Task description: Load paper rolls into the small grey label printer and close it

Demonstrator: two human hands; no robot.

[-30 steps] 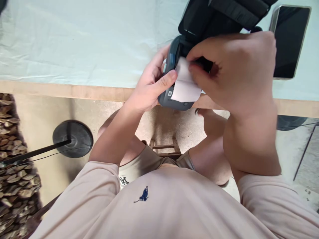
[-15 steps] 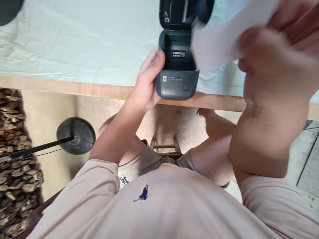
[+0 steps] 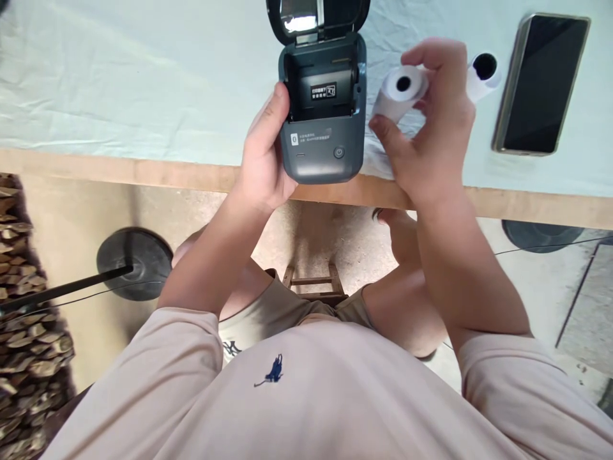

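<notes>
A small dark grey label printer (image 3: pixel 323 121) sits at the table's front edge with its lid (image 3: pixel 317 19) flipped open and its paper bay empty. My left hand (image 3: pixel 263 156) grips the printer's left side. My right hand (image 3: pixel 431 140) holds a white paper roll (image 3: pixel 397 92) just right of the printer, with the roll's core hole facing me. A second white roll (image 3: pixel 483 73) lies on the table behind my right hand.
A smartphone (image 3: pixel 541 83) with a dark screen lies at the right on the pale green cloth (image 3: pixel 143 76). The wooden table edge (image 3: pixel 143 174) runs across. Below are round black stand bases (image 3: pixel 134 263), a wooden stool (image 3: pixel 311 284) and stacked firewood (image 3: pixel 23 306).
My right hand pulled the paper roll out of the printer, swung it up and right, and now holds it beside the printer. The printer shifted slightly left, its bay now empty.
</notes>
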